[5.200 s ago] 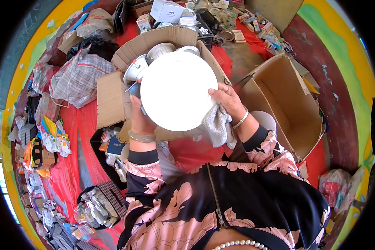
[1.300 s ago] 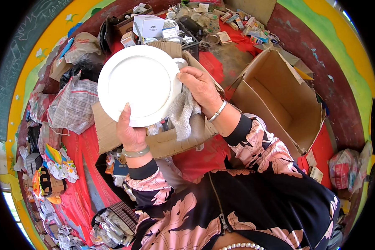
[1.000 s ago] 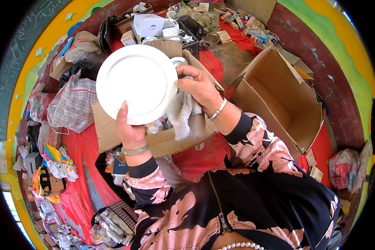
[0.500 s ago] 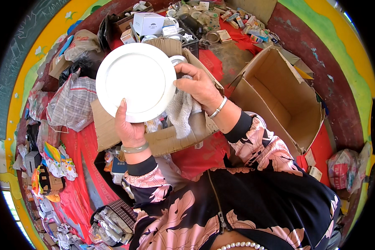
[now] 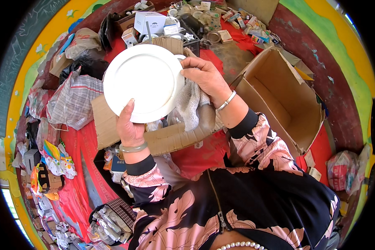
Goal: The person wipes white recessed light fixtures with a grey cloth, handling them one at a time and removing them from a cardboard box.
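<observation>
Seeing a ton of clutter, tbh. Got a big plaid bag [image 5: 76, 104] on the left, slumped right by a black plastic bag [image 5: 85, 66]. Red sheeting [image 5: 73, 166] spread over the floor, and a houndstooth bin [image 5: 124, 209] of wrapped bits down at lower left. Up top, a white carton [image 5: 149, 22] and a messy heap of small boxes [image 5: 254, 30]. Far right, a see-through bag [image 5: 343, 171] with something red inside. Plus a chalkboard [image 5: 24, 56], upper left.

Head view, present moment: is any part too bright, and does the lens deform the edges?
In the head view, the white disc is overexposed, its middle washed out to flat white; in the same view, the left hand and the right hand look fairly clear; also there, the painted wall bends into an arc and the corners go black.
</observation>
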`<state>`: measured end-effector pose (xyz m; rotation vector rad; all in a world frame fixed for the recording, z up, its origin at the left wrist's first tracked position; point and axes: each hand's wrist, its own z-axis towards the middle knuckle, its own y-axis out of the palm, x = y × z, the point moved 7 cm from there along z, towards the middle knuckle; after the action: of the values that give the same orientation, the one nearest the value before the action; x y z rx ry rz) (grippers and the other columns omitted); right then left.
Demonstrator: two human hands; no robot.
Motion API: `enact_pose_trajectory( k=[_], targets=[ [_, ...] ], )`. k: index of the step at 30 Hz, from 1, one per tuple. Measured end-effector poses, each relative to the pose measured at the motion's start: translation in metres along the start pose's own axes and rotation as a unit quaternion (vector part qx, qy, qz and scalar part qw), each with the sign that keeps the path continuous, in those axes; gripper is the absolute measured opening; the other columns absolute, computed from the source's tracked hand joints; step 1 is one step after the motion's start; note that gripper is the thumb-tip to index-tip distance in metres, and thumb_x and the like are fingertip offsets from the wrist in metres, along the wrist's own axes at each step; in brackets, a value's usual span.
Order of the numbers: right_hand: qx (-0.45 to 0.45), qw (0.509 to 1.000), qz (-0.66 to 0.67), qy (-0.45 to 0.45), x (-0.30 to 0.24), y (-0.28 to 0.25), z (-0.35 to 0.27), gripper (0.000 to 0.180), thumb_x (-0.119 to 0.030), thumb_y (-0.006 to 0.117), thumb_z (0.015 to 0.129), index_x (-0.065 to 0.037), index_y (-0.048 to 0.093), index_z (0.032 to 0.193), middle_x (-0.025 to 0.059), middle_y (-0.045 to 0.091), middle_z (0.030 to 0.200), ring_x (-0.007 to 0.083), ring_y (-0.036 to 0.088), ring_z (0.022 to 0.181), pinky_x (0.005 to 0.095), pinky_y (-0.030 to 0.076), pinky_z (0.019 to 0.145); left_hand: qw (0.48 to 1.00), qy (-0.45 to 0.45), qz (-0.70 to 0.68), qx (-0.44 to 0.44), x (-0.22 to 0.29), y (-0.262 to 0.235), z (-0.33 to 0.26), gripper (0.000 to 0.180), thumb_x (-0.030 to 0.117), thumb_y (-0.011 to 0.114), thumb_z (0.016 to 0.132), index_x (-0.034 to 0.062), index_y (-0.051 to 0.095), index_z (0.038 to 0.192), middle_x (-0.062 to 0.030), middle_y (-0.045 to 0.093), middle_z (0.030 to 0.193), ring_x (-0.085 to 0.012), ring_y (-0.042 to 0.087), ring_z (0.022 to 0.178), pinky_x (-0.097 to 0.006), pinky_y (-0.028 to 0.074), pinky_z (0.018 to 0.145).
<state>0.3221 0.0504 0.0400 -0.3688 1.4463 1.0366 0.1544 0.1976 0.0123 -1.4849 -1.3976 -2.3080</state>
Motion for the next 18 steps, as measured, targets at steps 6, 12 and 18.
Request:
enact_pose_trajectory(
  k=[6,12,18],
  targets=[
    [0.043,0.999,0.004,0.019,0.0033,-0.0057,-0.0018,0.02,-0.02,0.062,0.088,0.0,0.064,0.087,-0.0037,0.056,0.081,0.0059,0.049,0.075,0.0221,0.041,0.068,0.999,-0.029,0.0,-0.015,-0.0029,0.001,-0.0014,0.062,0.007,0.064,0.081,-0.0022,0.036,0.135,-0.0159,0.049,0.127,-0.0284,0.051,0.115,-0.042,0.043,0.098],
    [0.047,0.998,-0.032,-0.028,-0.0001,-0.0047,-0.0008,0.028,-0.026,0.064,0.089,0.001,0.064,0.087,-0.0032,0.056,0.081,0.0057,0.048,0.074,0.022,0.04,0.065,0.999,-0.033,-0.001,-0.002,-0.0034,0.0015,-0.003,0.063,0.006,0.064,0.081,-0.0019,0.035,0.136,-0.0162,0.049,0.126,-0.0285,0.051,0.116,-0.042,0.043,0.098],
    [0.016,0.992,-0.126,0.014,0.0034,-0.0102,0.002,0.019,-0.019,0.067,0.086,0.0,0.065,0.089,-0.0039,0.056,0.079,0.006,0.048,0.071,0.0228,0.04,0.063,0.999,-0.044,-0.006,0.013,-0.0051,0.0025,-0.0038,0.062,0.005,0.064,0.08,-0.0023,0.036,0.135,-0.0157,0.05,0.127,-0.0274,0.051,0.116,-0.041,0.042,0.099]
  ],
)
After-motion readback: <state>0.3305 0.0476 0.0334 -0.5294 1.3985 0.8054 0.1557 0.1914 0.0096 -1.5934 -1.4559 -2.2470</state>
